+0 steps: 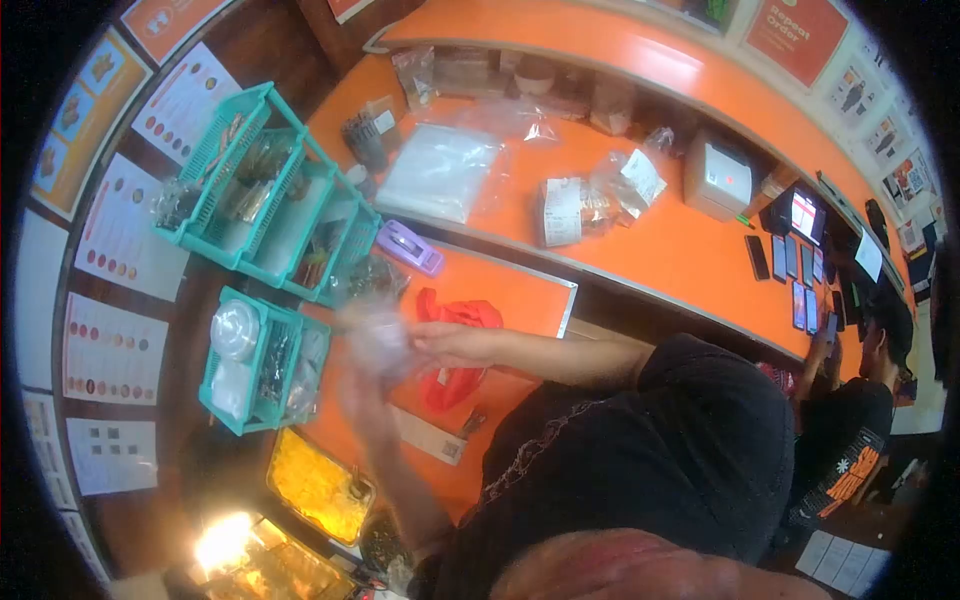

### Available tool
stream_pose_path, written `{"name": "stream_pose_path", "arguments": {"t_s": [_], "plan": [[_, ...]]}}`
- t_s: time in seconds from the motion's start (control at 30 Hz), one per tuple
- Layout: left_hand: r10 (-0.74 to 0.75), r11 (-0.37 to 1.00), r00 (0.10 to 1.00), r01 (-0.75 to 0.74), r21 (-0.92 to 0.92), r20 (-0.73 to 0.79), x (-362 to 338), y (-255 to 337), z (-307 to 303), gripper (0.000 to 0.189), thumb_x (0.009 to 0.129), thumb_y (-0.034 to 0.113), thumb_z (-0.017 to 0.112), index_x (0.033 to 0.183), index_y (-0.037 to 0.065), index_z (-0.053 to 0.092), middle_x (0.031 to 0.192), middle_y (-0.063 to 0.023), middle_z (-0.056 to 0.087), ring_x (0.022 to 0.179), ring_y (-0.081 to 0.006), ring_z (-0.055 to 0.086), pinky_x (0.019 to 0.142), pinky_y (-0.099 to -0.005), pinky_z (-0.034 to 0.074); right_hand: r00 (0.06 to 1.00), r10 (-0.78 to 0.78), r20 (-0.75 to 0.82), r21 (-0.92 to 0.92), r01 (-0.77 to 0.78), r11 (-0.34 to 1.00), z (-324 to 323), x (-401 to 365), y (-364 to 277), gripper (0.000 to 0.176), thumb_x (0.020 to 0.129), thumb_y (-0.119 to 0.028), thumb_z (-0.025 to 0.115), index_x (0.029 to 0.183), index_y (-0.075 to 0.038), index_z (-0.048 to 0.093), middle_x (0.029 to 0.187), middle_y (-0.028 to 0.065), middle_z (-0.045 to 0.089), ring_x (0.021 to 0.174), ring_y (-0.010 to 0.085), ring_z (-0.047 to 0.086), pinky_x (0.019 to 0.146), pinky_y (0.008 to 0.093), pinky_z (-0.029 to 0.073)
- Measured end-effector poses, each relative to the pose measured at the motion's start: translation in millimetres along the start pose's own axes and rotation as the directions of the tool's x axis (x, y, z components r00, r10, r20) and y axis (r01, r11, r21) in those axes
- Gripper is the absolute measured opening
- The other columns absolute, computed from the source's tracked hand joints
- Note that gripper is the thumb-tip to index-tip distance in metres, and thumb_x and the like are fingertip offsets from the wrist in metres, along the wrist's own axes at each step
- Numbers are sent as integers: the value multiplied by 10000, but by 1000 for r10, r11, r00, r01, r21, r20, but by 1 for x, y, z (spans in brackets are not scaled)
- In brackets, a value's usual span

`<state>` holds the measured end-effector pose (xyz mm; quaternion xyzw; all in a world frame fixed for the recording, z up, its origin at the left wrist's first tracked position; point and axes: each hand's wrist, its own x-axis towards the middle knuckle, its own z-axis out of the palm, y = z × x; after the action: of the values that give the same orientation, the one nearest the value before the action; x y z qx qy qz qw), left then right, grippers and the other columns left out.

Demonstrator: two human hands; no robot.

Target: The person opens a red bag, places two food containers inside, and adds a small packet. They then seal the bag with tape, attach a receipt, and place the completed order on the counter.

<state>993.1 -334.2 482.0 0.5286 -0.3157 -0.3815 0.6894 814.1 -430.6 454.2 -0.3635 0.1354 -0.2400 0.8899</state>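
A whitish, see-through plastic package (378, 338), smeared by motion, is between my hands; what it contains is too blurred to tell. My right hand (435, 343) reaches in from the right, its fingers closed at the package's edge. From below comes my left hand (368, 392), blurred, wrapped around the package's lower side. Under my right forearm a red plastic bag (458, 312) lies crumpled on the orange counter (510, 285). A paper slip (425, 433) with a printed code lies near my left wrist. The purple stapler (410, 247) sits just beyond my hands.
Teal tiered baskets (270, 265) with packets and lids stand at left. A tray of yellow food (320, 485) is below them. On the raised counter are clear bags (440, 170), a bagged order with receipts (580, 208), a printer (717, 178) and several phones (790, 255). Another person (850, 430) is at right.
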Motion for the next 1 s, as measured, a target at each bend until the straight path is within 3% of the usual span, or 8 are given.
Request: {"name": "stream_pose_path", "arguments": {"t_s": [0.1, 0.27, 0.4, 0.47, 0.57, 0.73, 0.83, 1.0], "plan": [[-42, 963, 999, 45, 266, -15, -11, -36, -16, 347, 1034, 233, 565, 1261, -26, 611, 1229, -129, 620, 1134, -231, 592, 895, -352, 513, 997, -25, -76, -85, 19, 996, -5, -11, -16, 300, 992, -93, 632, 1280, -33, 572, 1039, 82, 703, 905, 187, 713, 747, 359, 614], [18, 993, 941, -55, -101, -339, -46, -47, 47, 290, 1033, 226, 565, 1234, 20, 604, 1117, -56, 628, 949, -149, 596, 795, -291, 495, 974, -181, -138, -406, 111, 907, -30, -14, 4, 180, 990, -62, 624, 1166, -27, 636, 911, 77, 720, 887, 147, 701, 772, 339, 595], [-4, 998, 1000, 5, 65, -17, -39, -83, 28, 173, 999, 160, 612, 1107, 30, 649, 931, -3, 611, 785, -95, 524, 695, -251, 439, 986, -121, 116, -843, 163, 513, -50, -7, 12, 143, 990, -74, 619, 1119, -27, 660, 967, 55, 712, 913, 153, 678, 841, 327, 557], [-63, 986, 994, 76, 148, -94, -33, -94, 6, 143, 968, 113, 634, 1074, 23, 668, 889, 17, 603, 742, -71, 502, 656, -234, 423, 988, -154, -25, -460, 126, 879, -41, -4, -2, 137, 979, -88, 623, 1089, -32, 681, 995, 60, 709, 914, 176, 671, 841, 352, 544], [-41, 930, 970, 124, 345, -239, -15, -96, -11, 113, 946, 80, 640, 1027, 13, 683, 826, 21, 605, 705, -72, 525, 612, -249, 427, 900, 38, -435, -506, -279, 816, -71, 22, -21, 217, 1017, -210, 573, 1071, -41, 699, 933, 45, 707, 872, 143, 651, 784, 310, 515], [141, 922, 916, 16, 386, -376, 4, -109, -14, 125, 958, 94, 638, 1036, 5, 680, 829, -15, 657, 722, -90, 582, 650, -270, 478, 945, -241, -221, -728, 5, 686, -142, 74, -5, 356, 954, -328, 676, 1147, -29, 700, 925, 90, 722, 848, 217, 677, 762, 355, 533], [220, 931, 838, -26, 365, -500, 3, -100, -10, 128, 950, 91, 638, 1030, -3, 672, 829, -38, 664, 747, -127, 609, 662, -293, 494, 946, -324, -26, -991, 17, 131, -145, 79, -17, 491, 913, -433, 710, 1158, -9, 686, 953, 144, 726, 901, 289, 700, 809, 400, 542], [247, 536, 943, -326, 779, 225, -6, -140, 13, 132, 909, 86, 636, 1021, 35, 685, 854, -151, 692, 779, -276, 674, 702, -366, 532, 985, 162, 67, -992, 83, -99, -188, 97, 50, 276, 835, -346, 703, 1007, -134, 742, 976, 164, 734, 964, 359, 703, 833, 473, 552]]}}
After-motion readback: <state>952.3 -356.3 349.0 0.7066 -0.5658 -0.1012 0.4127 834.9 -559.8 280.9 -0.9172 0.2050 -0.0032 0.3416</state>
